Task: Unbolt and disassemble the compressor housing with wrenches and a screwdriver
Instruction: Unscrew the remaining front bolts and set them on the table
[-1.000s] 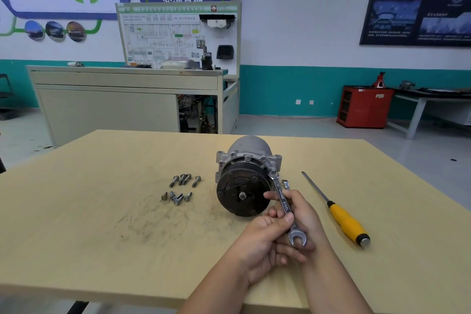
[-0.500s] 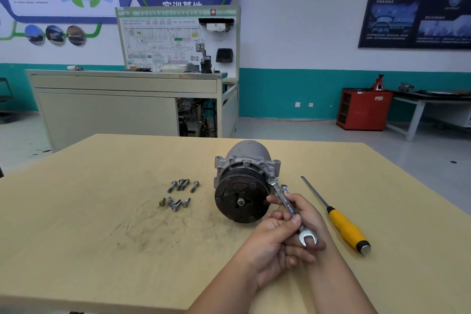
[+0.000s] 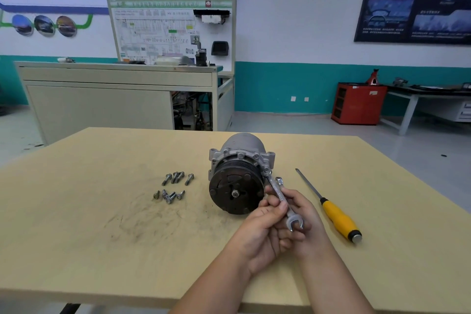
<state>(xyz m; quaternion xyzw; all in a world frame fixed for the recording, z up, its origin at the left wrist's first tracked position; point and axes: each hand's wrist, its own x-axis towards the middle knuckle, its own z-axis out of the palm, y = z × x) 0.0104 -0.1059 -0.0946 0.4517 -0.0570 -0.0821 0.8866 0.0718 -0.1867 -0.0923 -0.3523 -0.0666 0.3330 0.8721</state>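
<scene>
Compressor (image 3: 237, 176), frame centre, on table (image 3: 102, 224). Wrench (image 3: 279, 195): far end on right-flange bolt, shaft gripped by left hand (image 3: 262, 232) and right hand (image 3: 304, 211) together, probably for leverage. Loose bolts (image 3: 173, 186) parked centre-left; screwdriver (image 3: 331, 209) lying right.

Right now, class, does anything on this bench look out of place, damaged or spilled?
Nothing looks broken or spilled. The one oddity is a patch of dark scuff marks on the table, left of the compressor and nearer than the loose bolts, which lie in two untidy clusters.
</scene>
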